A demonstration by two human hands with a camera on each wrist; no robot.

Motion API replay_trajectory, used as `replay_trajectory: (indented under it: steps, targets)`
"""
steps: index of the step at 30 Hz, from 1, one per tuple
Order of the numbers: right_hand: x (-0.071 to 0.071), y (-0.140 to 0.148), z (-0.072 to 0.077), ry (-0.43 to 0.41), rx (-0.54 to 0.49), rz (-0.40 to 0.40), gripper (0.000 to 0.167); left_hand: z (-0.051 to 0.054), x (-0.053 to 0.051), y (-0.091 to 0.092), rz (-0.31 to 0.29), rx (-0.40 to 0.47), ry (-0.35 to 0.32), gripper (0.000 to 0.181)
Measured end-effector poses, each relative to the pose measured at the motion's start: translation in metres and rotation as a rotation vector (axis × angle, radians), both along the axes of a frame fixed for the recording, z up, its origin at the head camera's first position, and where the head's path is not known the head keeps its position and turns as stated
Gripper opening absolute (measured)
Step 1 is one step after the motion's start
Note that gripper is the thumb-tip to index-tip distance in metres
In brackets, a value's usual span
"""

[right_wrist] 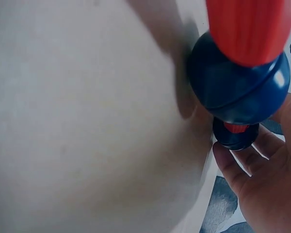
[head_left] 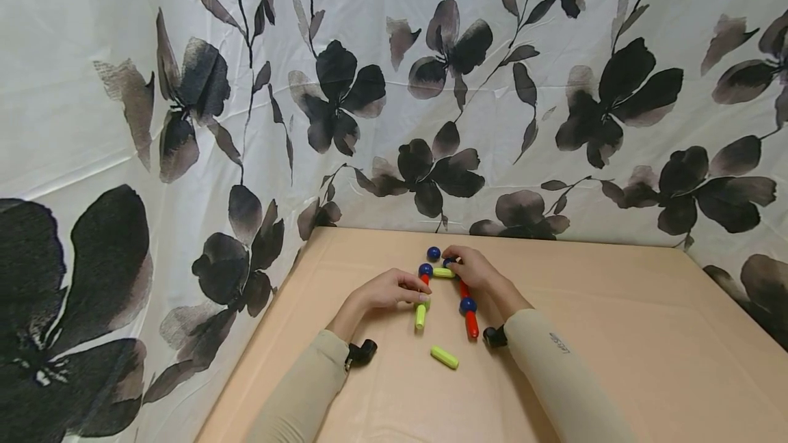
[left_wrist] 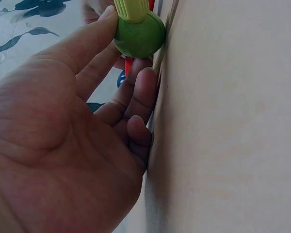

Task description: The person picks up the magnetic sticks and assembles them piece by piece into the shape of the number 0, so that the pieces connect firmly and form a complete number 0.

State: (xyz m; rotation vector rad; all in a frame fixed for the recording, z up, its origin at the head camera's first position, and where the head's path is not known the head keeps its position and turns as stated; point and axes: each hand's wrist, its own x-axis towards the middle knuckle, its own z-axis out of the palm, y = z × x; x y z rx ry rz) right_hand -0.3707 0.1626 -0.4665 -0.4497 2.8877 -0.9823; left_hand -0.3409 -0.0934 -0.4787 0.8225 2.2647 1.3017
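My left hand (head_left: 388,290) holds a green ball (left_wrist: 139,36) between thumb and fingers. A yellow-green rod (head_left: 421,318) sticks out of that ball toward me. Beyond it, a red rod (head_left: 425,279) joins a blue ball (head_left: 425,269), from which another yellow-green rod (head_left: 442,273) runs across to the right. My right hand (head_left: 482,272) grips the blue ball (right_wrist: 235,138) at the far right corner. From there a red rod (head_left: 464,288) leads to a nearer blue ball (head_left: 468,305), which carries one more red rod (head_left: 472,325).
A loose blue ball (head_left: 434,253) lies just beyond the joined pieces. Nearer me, a loose yellow-green rod (head_left: 444,357) rests on the tan tabletop (head_left: 615,333). Flower-patterned cloth (head_left: 382,204) hangs behind the table and along its left side.
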Motion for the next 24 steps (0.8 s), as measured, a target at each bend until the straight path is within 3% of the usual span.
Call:
replay_trajectory:
  steps: [7, 15, 24]
  targets:
    - [0.000, 0.000, 0.002, 0.013, 0.022, 0.004, 0.027, 0.001, -0.001, 0.000, 0.002, -0.007, 0.009, 0.025]
    - [0.001, 0.008, 0.004, 0.026, -0.057, -0.005, 0.028, -0.002, -0.002, 0.001, -0.006, -0.003, 0.010, 0.025]
    - [0.024, 0.029, 0.027, 0.114, -0.175, 0.083, 0.027, -0.001, 0.000, 0.002, -0.004, -0.002, 0.011, 0.026]
